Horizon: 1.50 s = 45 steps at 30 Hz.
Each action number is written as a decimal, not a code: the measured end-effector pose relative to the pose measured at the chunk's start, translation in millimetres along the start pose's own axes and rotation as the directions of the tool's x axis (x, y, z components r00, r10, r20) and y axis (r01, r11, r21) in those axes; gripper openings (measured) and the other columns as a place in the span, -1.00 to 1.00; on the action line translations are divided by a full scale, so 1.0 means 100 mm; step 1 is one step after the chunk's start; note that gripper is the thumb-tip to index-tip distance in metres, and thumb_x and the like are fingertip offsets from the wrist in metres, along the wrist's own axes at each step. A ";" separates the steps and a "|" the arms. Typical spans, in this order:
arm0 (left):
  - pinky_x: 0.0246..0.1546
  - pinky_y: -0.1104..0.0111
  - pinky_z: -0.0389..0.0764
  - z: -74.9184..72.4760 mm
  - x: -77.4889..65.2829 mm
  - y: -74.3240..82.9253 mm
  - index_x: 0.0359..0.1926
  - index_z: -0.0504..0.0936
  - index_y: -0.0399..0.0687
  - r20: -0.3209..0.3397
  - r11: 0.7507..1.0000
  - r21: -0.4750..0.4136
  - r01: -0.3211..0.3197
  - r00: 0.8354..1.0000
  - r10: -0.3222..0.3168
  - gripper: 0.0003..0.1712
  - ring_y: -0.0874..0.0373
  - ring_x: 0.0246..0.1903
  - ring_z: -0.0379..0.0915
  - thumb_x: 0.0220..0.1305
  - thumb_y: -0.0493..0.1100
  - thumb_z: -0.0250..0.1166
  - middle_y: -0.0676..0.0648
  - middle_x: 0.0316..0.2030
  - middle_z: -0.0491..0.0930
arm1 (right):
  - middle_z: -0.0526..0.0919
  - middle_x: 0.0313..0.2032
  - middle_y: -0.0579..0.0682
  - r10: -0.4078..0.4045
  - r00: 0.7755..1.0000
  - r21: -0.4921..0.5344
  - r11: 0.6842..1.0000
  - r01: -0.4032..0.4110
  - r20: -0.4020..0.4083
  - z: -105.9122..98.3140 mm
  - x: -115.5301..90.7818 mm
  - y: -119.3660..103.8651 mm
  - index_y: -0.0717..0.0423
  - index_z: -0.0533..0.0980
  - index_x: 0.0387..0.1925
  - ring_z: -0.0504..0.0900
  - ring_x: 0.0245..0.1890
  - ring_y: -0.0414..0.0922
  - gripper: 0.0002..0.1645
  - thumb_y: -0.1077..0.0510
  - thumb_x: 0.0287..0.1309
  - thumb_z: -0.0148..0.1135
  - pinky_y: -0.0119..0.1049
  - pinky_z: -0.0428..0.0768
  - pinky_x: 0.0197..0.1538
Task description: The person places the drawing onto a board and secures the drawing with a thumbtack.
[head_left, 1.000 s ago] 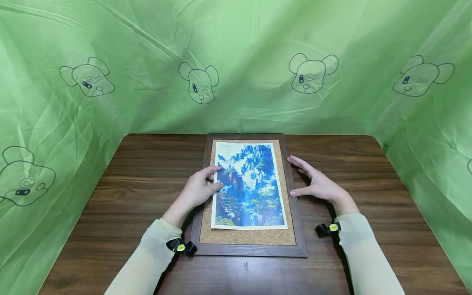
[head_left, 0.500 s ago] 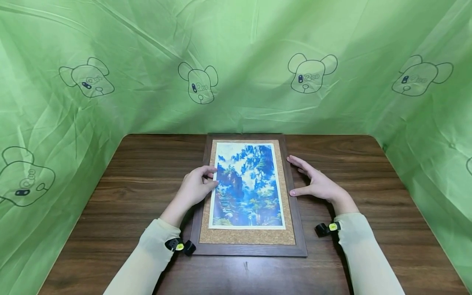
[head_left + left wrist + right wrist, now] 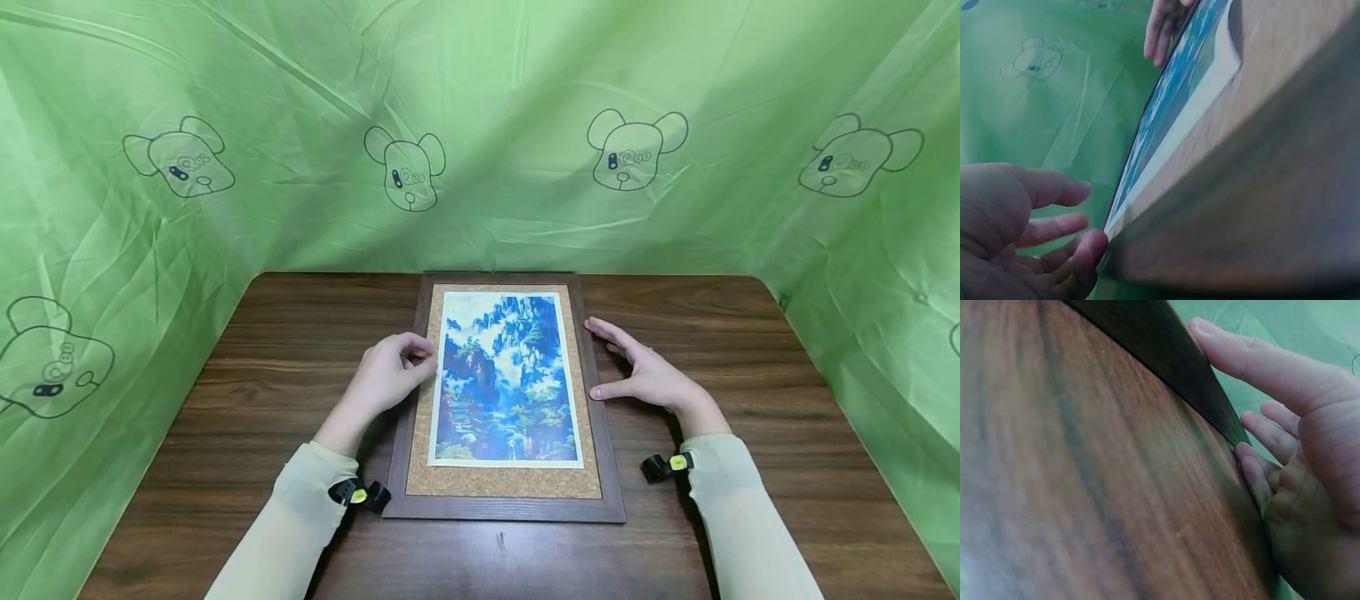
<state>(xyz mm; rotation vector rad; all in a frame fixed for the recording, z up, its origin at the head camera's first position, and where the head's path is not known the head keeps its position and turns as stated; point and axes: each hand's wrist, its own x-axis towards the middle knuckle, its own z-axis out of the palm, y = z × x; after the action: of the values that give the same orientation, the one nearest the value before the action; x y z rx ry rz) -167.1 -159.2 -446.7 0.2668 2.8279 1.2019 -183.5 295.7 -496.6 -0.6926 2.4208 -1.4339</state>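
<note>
A blue landscape print (image 3: 510, 379) with a white border lies on the cork board (image 3: 517, 482), inside a dark brown wooden frame (image 3: 510, 508). At the print's left side, my left hand (image 3: 386, 371) is over the frame's left strip, its bent fingers and thumb apart from the paper. In the left wrist view nothing sits between that hand's thumb and fingers (image 3: 1054, 231). My right hand (image 3: 648, 371) is spread beside the frame, thumb and fingertips against its right outer edge. The right wrist view shows the thumb (image 3: 1254, 362) at the frame's side (image 3: 1166, 356).
The frame lies on a dark wood-grain table (image 3: 750, 358), its far end near a green curtain (image 3: 510, 150) printed with bear heads. That curtain also hangs along the left and right sides. A small black device (image 3: 360, 494) is strapped to each wrist.
My left hand has drawn back leftward off the print's edge and let it go. The print has shifted slightly on the cork. My right hand stays at the frame's edge.
</note>
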 end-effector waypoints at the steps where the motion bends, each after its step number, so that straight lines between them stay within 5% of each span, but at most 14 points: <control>1: -0.11 0.14 0.66 -0.03 0.01 -0.03 0.13 0.79 -0.11 -0.007 0.999 0.023 -0.021 1.000 0.022 -0.65 0.08 -0.23 0.66 0.41 -0.09 0.52 -0.10 -0.04 0.75 | 0.09 0.73 0.00 0.002 1.000 -0.001 1.000 -0.002 -0.002 0.00 0.00 0.00 0.04 0.02 0.78 0.00 0.73 0.06 0.39 0.17 0.13 0.73 -0.40 0.11 0.61; 6: 0.09 -0.05 0.65 -0.21 0.07 -0.22 0.34 0.68 -0.07 0.054 0.987 0.081 -0.140 0.989 0.136 -0.45 -0.08 0.12 0.64 0.40 -0.04 0.55 -0.15 0.22 0.67 | 0.09 0.73 -0.03 0.010 1.000 -0.006 1.000 -0.010 -0.005 0.00 -0.02 0.03 0.00 0.03 0.78 0.00 0.73 0.04 0.39 0.15 0.13 0.74 -0.25 0.11 0.65; 10: 0.27 -0.14 0.59 -0.28 0.12 -0.44 0.53 0.53 -0.02 0.159 0.978 0.040 -0.203 0.968 0.195 -0.29 -0.19 0.37 0.50 0.46 -0.03 0.52 -0.15 0.46 0.51 | 0.09 0.74 -0.03 0.008 1.000 -0.010 1.000 -0.008 -0.008 0.00 -0.03 0.04 -0.02 0.04 0.78 0.00 0.73 0.05 0.38 0.15 0.13 0.73 -0.33 0.12 0.63; 13: 0.43 -0.21 0.45 -0.30 0.13 -0.56 0.64 0.41 0.03 0.231 0.977 0.013 -0.211 0.952 0.202 -0.18 -0.25 0.50 0.35 0.48 -0.02 0.50 -0.16 0.58 0.39 | 0.09 0.74 -0.02 0.012 1.000 -0.012 1.000 -0.012 -0.010 0.01 -0.04 0.05 -0.03 0.05 0.77 0.00 0.73 0.06 0.37 0.15 0.13 0.73 -0.36 0.12 0.62; 21: 0.56 -0.31 0.16 -0.30 0.11 -0.70 0.72 0.27 0.12 0.332 0.982 -0.020 -0.188 0.925 0.183 -0.05 -0.25 0.67 0.01 0.47 0.04 0.51 -0.16 0.71 0.12 | 0.15 0.72 -0.03 0.068 0.998 0.002 0.998 -0.068 -0.006 -0.01 -0.06 -0.02 -0.05 0.13 0.76 0.08 0.71 0.08 0.31 0.08 0.15 0.73 0.16 0.14 0.64; 26: 0.57 -0.29 0.15 -0.28 0.10 -0.76 0.73 0.25 0.20 0.338 0.983 -0.035 -0.180 0.924 0.181 -0.06 -0.19 0.69 -0.02 0.49 0.09 0.49 -0.09 0.73 0.09 | 0.35 0.62 0.12 0.072 0.997 0.094 0.993 -0.072 -0.005 -0.19 -0.16 -0.09 0.04 0.30 0.67 0.34 0.59 0.18 0.07 0.20 0.24 0.65 -0.05 0.42 0.54; 30: 0.58 -0.28 0.14 -0.29 0.09 -0.79 0.73 0.25 0.23 0.333 0.984 -0.052 -0.170 0.926 0.178 -0.05 -0.17 0.70 -0.04 0.48 0.10 0.49 -0.06 0.73 0.09 | 0.43 0.55 0.22 0.061 0.994 0.110 0.993 -0.051 -0.093 -0.40 -0.28 -0.09 0.05 0.40 0.60 0.50 0.48 0.14 -0.08 0.29 0.29 0.59 -0.32 0.54 0.40; 38: 0.58 -0.29 0.13 -0.29 0.09 -0.81 0.73 0.25 0.24 0.327 0.985 -0.048 -0.164 0.929 0.171 -0.04 -0.19 0.70 -0.05 0.47 0.11 0.50 -0.08 0.73 0.09 | 0.66 0.33 0.11 0.174 0.909 0.009 0.983 -0.185 -0.378 -0.67 -0.52 0.03 0.10 0.52 0.49 0.66 0.19 -0.08 -0.23 0.16 0.31 0.61 -0.48 0.63 0.09; 41: 0.58 -0.30 0.12 -0.29 0.09 -0.81 0.73 0.26 0.26 0.325 0.987 -0.060 -0.151 0.932 0.162 -0.04 -0.19 0.70 -0.05 0.46 0.10 0.51 -0.08 0.73 0.09 | 0.70 0.23 0.07 0.213 0.876 -0.017 0.970 -0.244 -0.432 -0.72 -0.58 0.09 0.13 0.54 0.47 0.66 0.06 -0.16 -0.25 0.11 0.33 0.61 -0.51 0.61 -0.04; 45: 0.58 -0.31 0.11 -0.29 0.10 -0.81 0.72 0.27 0.27 0.326 0.988 -0.072 -0.139 0.933 0.155 -0.05 -0.20 0.70 -0.05 0.46 0.12 0.51 -0.10 0.72 0.09 | 0.72 0.10 0.12 0.232 0.861 -0.076 0.952 -0.297 -0.454 -0.73 -0.60 0.15 0.17 0.57 0.42 0.62 -0.09 -0.28 -0.32 0.05 0.37 0.57 -0.50 0.56 -0.14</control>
<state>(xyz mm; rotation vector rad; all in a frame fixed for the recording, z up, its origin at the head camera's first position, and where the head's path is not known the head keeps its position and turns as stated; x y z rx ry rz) -191.2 -233.1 -484.1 0.6245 2.5215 1.1243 -168.4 387.9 -476.1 -0.0392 2.8407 -1.4304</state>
